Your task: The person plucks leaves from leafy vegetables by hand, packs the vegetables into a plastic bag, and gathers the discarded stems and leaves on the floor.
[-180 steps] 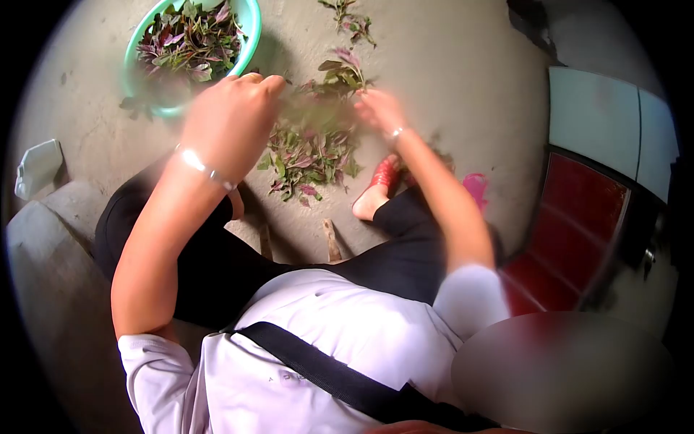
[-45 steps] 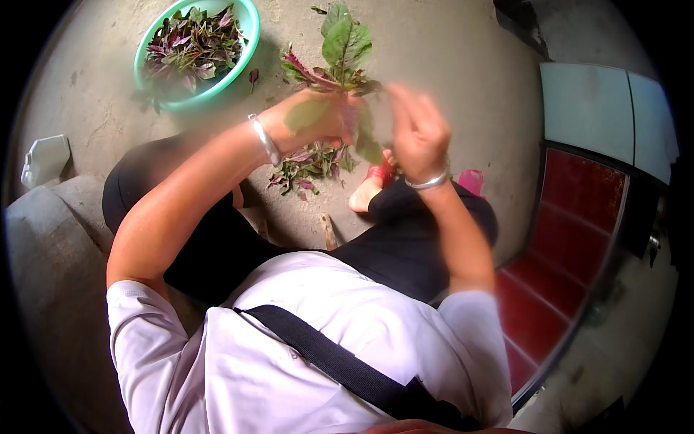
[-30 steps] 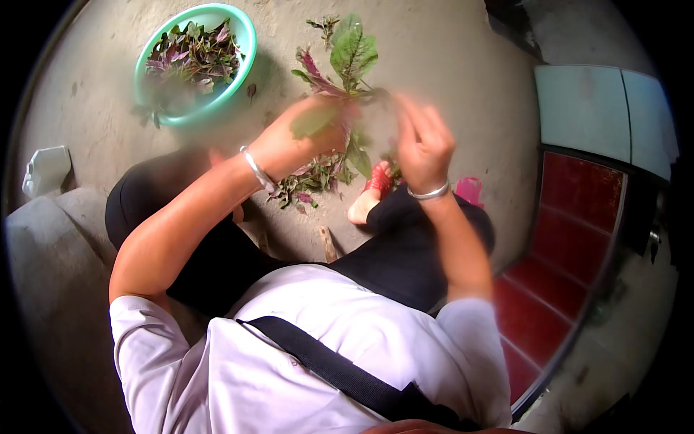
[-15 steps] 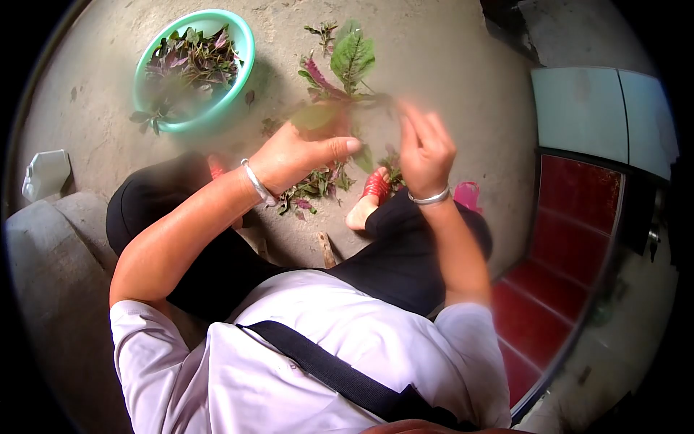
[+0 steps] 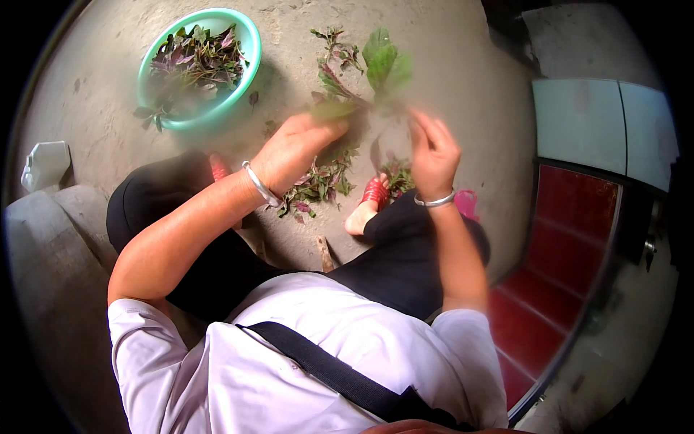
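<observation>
A leafy amaranth sprig (image 5: 379, 61), with broad green leaves and a purplish part, is held up in front of me. My left hand (image 5: 293, 152) is closed around its left side, thumb pressed against a leaf; its other fingers are mostly hidden. On the sprig's right, my right hand (image 5: 435, 158) pinches at the blurred stem end with fingertips together. Beneath my hands, a loose pile of picked amaranth leaves (image 5: 318, 188) lies on the floor. More sprigs (image 5: 338, 47) lie beyond.
A mint-green basin (image 5: 254, 54) full of purple-green leaves stands on the concrete floor (image 5: 463, 65) at upper left. My foot in a red sandal (image 5: 376, 192) is by the pile. A pink object (image 5: 466, 202) is beside my knee; a pale cabinet (image 5: 578, 119) stands right.
The sprig and my right hand have shifted slightly right. My left thumb, stretched out before, now presses on a leaf. The view has moved a little.
</observation>
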{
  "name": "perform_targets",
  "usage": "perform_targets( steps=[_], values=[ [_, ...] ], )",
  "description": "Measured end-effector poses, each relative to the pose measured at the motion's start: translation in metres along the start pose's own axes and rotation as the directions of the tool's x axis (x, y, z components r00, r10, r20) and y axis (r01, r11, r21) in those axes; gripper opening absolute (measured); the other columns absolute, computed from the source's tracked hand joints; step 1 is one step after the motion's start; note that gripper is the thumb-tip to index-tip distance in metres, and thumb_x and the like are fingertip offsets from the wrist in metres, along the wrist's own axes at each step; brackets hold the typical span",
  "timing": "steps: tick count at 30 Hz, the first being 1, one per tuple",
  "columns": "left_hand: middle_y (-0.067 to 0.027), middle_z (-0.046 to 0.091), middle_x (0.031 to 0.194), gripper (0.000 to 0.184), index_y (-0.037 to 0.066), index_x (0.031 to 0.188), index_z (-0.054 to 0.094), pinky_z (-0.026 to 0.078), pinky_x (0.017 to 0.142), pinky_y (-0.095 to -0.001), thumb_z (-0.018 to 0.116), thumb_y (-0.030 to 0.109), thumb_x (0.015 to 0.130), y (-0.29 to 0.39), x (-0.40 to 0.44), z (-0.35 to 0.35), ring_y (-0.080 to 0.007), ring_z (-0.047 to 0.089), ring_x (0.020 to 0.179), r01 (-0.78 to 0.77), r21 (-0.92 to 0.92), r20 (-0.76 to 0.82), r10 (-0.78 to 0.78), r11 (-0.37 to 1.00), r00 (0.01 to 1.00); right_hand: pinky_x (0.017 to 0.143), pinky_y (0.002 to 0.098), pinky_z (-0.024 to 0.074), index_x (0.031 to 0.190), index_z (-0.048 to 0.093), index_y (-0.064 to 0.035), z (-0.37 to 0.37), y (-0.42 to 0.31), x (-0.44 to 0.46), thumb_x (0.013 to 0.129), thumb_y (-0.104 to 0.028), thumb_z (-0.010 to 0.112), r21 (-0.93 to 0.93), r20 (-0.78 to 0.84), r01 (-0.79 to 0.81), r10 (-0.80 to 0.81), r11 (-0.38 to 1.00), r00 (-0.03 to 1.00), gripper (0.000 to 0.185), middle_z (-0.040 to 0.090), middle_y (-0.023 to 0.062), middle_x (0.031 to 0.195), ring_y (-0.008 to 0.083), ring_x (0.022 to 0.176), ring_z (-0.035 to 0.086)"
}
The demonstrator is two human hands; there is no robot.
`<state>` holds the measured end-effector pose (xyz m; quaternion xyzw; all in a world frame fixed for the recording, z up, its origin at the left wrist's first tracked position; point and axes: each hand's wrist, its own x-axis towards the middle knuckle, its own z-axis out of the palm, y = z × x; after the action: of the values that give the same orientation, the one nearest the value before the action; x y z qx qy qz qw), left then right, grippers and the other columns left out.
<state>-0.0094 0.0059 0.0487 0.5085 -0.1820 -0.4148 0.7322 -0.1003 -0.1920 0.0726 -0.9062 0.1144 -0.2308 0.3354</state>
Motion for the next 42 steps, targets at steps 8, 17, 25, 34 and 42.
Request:
perform_targets(
  steps=[8, 17, 25, 34, 42],
  values=[
    [0.0016, 0.056, 0.091, 0.026, 0.0, 0.106, 0.054, 0.04, 0.076, -0.0212, 0.047, 0.014, 0.086, 0.001, -0.001, -0.001, -0.0048, 0.049, 0.081, 0.034, -0.014, -0.019, -0.034, 0.999, 0.999, 0.05, 0.0214, 0.0354, 0.097, 0.062, -0.0021, 0.0, 0.003, 0.0, 0.08, -0.004, 0.057, 0.102, 0.045, -0.022, 0.017, 0.995, 0.999, 0.018, 0.048, 0.0025, 0.063, 0.0084, 0.055, 0.042],
    [-0.0028, 0.056, 0.106, 0.038, 0.0, 0.118, 0.048, 0.039, 0.084, -0.0238, 0.053, 0.012, 0.083, 0.007, -0.007, 0.005, -0.0098, 0.049, 0.094, 0.069, 0.066, 0.017, -0.071, 0.995, 0.997, 0.047, 0.0196, 0.0334, 0.099, 0.061, -0.002, -0.003, 0.005, -0.002, 0.081, -0.004, 0.055, 0.199, 0.077, -0.115, 0.102, 0.973, 0.992, 0.019, 0.047, -0.0014, 0.066, 0.0048, 0.053, 0.041],
    [-0.0022, 0.056, 0.099, 0.034, 0.003, 0.114, 0.049, 0.04, 0.078, -0.023, 0.055, 0.006, 0.081, 0.011, -0.009, 0.009, -0.0086, 0.049, 0.088, 0.0, 0.219, 0.043, -0.009, 0.976, 0.999, 0.046, 0.02, 0.0337, 0.092, 0.06, 0.0032, -0.003, 0.003, 0.0, 0.079, -0.001, 0.058, 0.15, -0.015, -0.028, 0.03, 0.988, 0.999, 0.013, 0.047, 0.001, 0.066, 0.0058, 0.053, 0.041],
    [-0.0041, 0.06, 0.085, 0.013, 0.004, 0.094, 0.056, 0.046, 0.068, -0.0231, 0.054, 0.011, 0.084, -0.008, 0.017, -0.016, -0.0118, 0.058, 0.076, 0.254, -0.135, -0.115, -0.27, 0.958, 0.956, 0.048, 0.0239, 0.036, 0.093, 0.062, -0.0022, -0.002, 0.002, 0.0, 0.074, 0.002, 0.06, 0.104, 0.042, 0.22, -0.226, 0.97, 0.973, 0.019, 0.046, 0.0055, 0.063, 0.0134, 0.053, 0.043],
    [-0.0001, 0.059, 0.078, 0.013, 0.004, 0.088, 0.058, 0.041, 0.062, -0.0177, 0.054, 0.016, 0.084, -0.002, 0.014, -0.008, -0.0045, 0.051, 0.066, 0.354, -0.021, 0.227, -0.34, 0.935, 0.912, 0.045, 0.0304, 0.0386, 0.095, 0.064, -0.01, 0.0, -0.003, -0.002, 0.067, 0.0, 0.064, -0.078, 0.147, 0.423, -0.409, 0.903, 0.9, 0.03, 0.042, 0.0051, 0.059, 0.0184, 0.049, 0.046]
  ],
)
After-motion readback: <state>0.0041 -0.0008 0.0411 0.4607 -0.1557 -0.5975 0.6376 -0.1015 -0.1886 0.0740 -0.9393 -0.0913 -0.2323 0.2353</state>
